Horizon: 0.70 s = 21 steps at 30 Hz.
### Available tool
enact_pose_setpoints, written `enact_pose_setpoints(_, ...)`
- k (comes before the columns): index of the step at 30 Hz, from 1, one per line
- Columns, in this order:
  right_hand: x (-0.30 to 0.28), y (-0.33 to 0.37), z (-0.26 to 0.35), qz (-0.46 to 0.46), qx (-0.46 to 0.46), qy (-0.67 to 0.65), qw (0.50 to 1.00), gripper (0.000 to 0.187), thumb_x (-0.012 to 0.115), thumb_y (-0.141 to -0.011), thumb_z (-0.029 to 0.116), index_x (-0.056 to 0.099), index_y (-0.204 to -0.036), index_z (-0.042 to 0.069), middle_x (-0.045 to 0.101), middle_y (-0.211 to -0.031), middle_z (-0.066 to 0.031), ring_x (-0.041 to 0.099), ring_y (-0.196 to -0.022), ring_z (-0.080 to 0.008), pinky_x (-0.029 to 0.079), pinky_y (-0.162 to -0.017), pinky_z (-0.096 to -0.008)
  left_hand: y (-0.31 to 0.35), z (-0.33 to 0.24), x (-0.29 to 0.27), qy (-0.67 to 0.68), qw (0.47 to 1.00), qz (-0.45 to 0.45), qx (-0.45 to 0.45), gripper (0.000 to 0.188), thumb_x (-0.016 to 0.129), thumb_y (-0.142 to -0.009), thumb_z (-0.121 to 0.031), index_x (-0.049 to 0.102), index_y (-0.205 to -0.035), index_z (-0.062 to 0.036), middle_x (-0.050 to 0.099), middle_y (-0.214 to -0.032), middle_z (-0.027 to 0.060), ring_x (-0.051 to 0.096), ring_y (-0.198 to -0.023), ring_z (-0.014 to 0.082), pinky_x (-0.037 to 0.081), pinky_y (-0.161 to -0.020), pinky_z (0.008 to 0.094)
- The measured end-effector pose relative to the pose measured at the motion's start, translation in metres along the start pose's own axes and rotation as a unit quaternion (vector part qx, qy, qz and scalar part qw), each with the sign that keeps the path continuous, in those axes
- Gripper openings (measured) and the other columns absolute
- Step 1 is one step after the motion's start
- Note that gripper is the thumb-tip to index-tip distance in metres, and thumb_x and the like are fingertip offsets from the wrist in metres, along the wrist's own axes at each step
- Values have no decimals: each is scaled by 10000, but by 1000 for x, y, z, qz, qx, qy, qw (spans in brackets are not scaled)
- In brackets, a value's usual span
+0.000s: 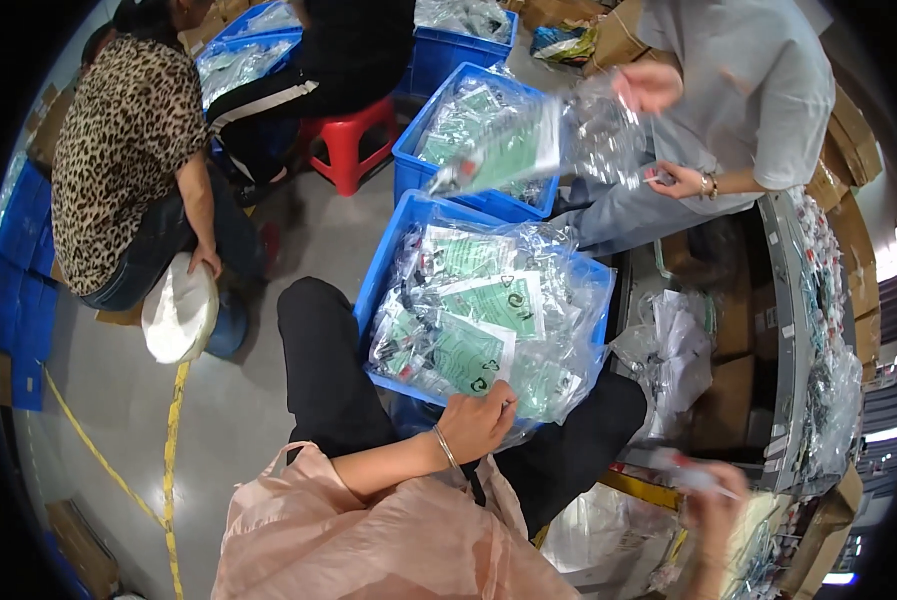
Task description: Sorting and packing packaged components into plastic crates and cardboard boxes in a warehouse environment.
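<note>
A blue crate (380,250) stands between my knees, heaped with clear plastic bags that hold green-printed white cards. My left hand (478,425), a bangle on its wrist, is closed at the crate's near edge. It pinches the edge of a clear plastic bag with a green card (465,352), which lies on top of the heap. Off to the lower right, my right hand (713,505) is smeared by motion. Its fingers are closed around a small whitish tube-like item with a red part (686,472); its exact kind is too blurred to tell.
A co-worker in grey (738,90) handles a clear bag over a second blue crate (408,165). Another person (128,150) sits left on a white-topped stool (180,315). A red stool (350,150) stands behind. A grey metal rack (783,300) with cartons and plastic bags lines my right.
</note>
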State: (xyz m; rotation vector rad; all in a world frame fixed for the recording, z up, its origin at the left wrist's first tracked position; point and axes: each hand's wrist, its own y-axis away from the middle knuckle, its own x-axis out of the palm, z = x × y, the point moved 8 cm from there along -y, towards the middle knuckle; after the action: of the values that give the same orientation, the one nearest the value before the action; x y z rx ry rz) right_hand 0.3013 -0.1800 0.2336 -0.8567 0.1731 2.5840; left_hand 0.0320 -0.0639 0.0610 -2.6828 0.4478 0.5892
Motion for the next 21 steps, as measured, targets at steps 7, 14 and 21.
enact_pose_setpoints(7,240,-21,-55,388,154,-159,895,222,500,-884,117,512,-1091,39,603,-720,-66,449,-441,-57,351,-378,-193,6,0,-2,-22,1000,-9,-1,198,549,-800,-121,414,-933,-64,541,-536,78,553,-452,278,410,-411,373)
enact_pose_setpoints(14,274,-43,-80,422,163,-101,886,366,426,-885,74,423,-1251,58,556,-654,-29,513,-480,-82,395,-396,-203,-8,-4,14,-21,999,39,2,189,500,-839,-174,383,-950,-76,558,-555,91,565,-482,288,416,-413,394)
enact_pose_setpoints(21,216,-66,-99,397,145,13,906,256,510,-854,89,532,-1098,18,574,-690,-44,512,-491,-73,392,-410,-204,-19,-3,75,-5,974,213,77,308,484,-856,-220,372,-1096,-63,563,-587,114,573,-532,326,428,-462,422)
